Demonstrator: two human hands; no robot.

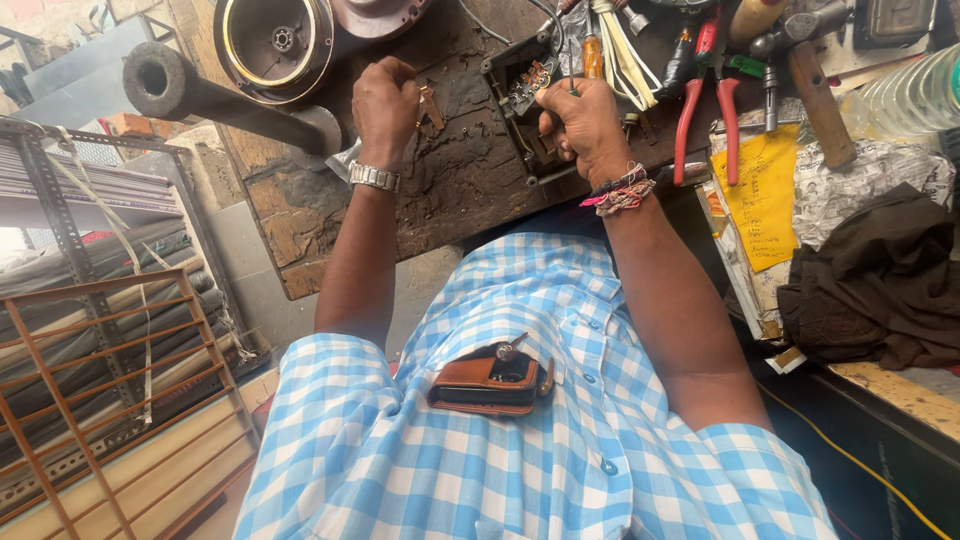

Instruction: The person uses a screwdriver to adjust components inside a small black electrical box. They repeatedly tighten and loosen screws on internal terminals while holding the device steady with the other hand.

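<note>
We see the left hand (385,100) closed on a small brass clip (432,105), its fingers pinched narrow. At three o'clock from it, the right hand (585,125) is fisted around a thin tool over the black box (520,85) on the dark worktop (450,190). Red pliers (705,100) lie at three o'clock of that hand.

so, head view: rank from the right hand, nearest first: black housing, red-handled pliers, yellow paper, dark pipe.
1. black housing: right under the right hand, touching it.
2. red-handled pliers: just beside the hand on the bench, toward the clutter of tools.
3. yellow paper: beyond the pliers, near the bench edge.
4. dark pipe: farthest, past the left hand.
</note>
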